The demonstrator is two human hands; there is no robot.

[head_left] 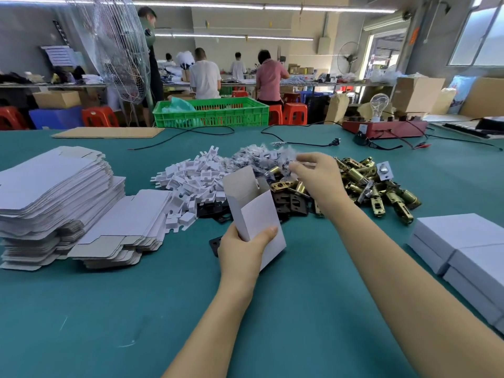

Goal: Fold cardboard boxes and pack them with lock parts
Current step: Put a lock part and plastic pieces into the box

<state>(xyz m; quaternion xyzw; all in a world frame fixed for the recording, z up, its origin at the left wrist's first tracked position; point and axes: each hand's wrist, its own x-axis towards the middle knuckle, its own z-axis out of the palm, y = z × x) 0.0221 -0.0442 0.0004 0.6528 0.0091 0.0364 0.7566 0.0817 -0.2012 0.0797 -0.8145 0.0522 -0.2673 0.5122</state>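
My left hand point(244, 248) grips a small white cardboard box point(256, 211), upright and tilted, its top flap open. My right hand point(317, 174) reaches past it and pinches a small clear plastic bag point(293, 166) at the heap of bagged screws point(261, 159). Brass latch bolts point(381, 192) lie in a pile to the right. Dark strike plates point(289, 203) lie behind the box. White plastic inserts point(193, 178) are heaped to the left of the box.
Stacks of flat white box blanks point(54, 197) fill the table's left. Finished white boxes point(469, 249) sit at the right edge. A red tester with a bulb point(381, 126) and cables lie at the back, a green crate point(212, 111) beyond. People work at far benches.
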